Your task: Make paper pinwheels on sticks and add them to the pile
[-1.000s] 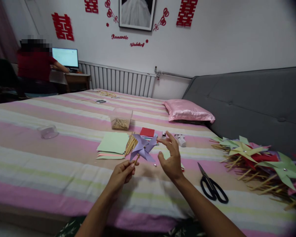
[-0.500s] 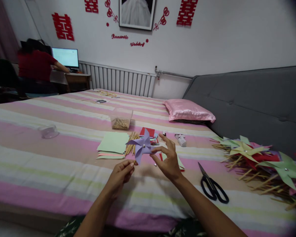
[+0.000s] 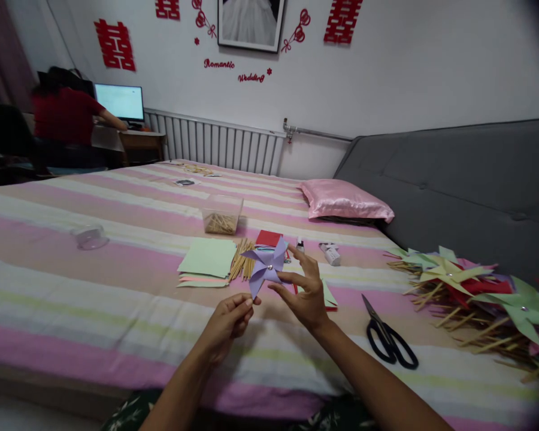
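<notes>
A purple paper pinwheel with a small shiny bead at its centre is held up over the bed. My left hand pinches it from below, where its stick is almost wholly hidden by the fingers. My right hand is at the pinwheel's right side with the fingers spread. Its fingertips come close to the right blades, and I cannot tell if they touch. Behind the pinwheel lie a bundle of thin wooden sticks, a stack of pale green paper squares and a red paper pile.
Black-handled scissors lie right of my right hand. Several finished pinwheels are heaped at the far right. A clear box of short sticks, a clear lid, a small white box and a pink pillow are farther back. A person sits at a desk.
The pinwheel and my left hand have shifted slightly right, and the blades have turned. My right hand stays beside it with its fingers spread.
</notes>
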`<state>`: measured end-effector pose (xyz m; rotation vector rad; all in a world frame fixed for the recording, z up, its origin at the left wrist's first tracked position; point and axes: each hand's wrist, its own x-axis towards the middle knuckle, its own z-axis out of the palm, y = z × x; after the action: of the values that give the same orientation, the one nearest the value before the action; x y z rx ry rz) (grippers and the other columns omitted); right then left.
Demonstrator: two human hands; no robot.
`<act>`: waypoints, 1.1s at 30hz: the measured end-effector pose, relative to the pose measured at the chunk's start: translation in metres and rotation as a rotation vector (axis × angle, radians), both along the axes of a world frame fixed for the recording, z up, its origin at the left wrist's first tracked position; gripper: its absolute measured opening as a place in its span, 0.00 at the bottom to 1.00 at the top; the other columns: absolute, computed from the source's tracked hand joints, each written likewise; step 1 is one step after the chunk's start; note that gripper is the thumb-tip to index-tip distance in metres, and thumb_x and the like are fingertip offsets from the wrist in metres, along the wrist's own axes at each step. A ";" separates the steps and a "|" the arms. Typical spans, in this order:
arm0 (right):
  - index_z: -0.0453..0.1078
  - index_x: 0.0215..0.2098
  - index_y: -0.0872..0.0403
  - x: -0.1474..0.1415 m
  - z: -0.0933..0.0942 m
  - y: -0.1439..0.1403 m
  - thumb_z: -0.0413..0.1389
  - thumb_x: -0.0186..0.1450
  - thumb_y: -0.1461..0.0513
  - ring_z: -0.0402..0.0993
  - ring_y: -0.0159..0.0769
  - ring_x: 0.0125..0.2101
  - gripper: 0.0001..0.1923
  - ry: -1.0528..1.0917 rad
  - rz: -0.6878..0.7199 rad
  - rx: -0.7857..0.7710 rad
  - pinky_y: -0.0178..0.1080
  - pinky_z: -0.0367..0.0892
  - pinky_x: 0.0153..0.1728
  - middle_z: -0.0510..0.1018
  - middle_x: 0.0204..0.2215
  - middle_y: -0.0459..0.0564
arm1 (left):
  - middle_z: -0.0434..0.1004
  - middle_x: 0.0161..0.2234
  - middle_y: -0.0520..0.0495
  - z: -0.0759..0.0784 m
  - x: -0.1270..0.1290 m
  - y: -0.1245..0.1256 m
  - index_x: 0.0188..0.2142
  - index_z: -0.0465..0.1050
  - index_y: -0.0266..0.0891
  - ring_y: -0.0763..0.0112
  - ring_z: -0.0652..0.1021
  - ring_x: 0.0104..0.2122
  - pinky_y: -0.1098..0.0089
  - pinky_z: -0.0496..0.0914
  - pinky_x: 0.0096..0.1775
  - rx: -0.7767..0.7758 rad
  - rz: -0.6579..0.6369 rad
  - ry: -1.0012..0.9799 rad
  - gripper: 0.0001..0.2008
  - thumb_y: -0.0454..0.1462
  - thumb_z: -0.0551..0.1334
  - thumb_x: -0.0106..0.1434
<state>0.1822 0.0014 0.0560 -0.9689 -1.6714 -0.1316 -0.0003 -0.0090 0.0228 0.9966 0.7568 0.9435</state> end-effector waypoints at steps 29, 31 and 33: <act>0.77 0.34 0.46 -0.005 0.001 -0.005 0.59 0.58 0.61 0.58 0.46 0.55 0.07 -0.051 -0.022 -0.032 0.52 0.56 0.53 0.58 0.61 0.46 | 0.57 0.19 0.58 0.001 0.007 -0.004 0.34 0.70 0.33 0.87 0.50 0.14 0.75 0.40 0.19 -0.008 0.000 -0.006 0.15 0.44 0.63 0.55; 0.77 0.35 0.46 -0.004 0.001 -0.005 0.60 0.57 0.60 0.58 0.46 0.55 0.07 -0.050 -0.021 -0.028 0.52 0.56 0.52 0.58 0.60 0.47 | 0.57 0.19 0.58 0.001 0.007 -0.003 0.34 0.70 0.33 0.87 0.50 0.14 0.75 0.39 0.19 -0.005 0.003 -0.006 0.15 0.44 0.63 0.55; 0.77 0.35 0.46 -0.004 0.001 -0.006 0.59 0.58 0.60 0.58 0.46 0.54 0.07 -0.039 -0.024 -0.035 0.52 0.57 0.52 0.59 0.60 0.47 | 0.57 0.19 0.58 0.001 0.008 -0.003 0.34 0.70 0.34 0.87 0.49 0.14 0.75 0.39 0.19 -0.004 0.005 -0.004 0.15 0.44 0.63 0.54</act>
<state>0.1778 -0.0042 0.0575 -1.0186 -1.7030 -0.1389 0.0077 -0.0123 0.0236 0.9895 0.7580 0.9481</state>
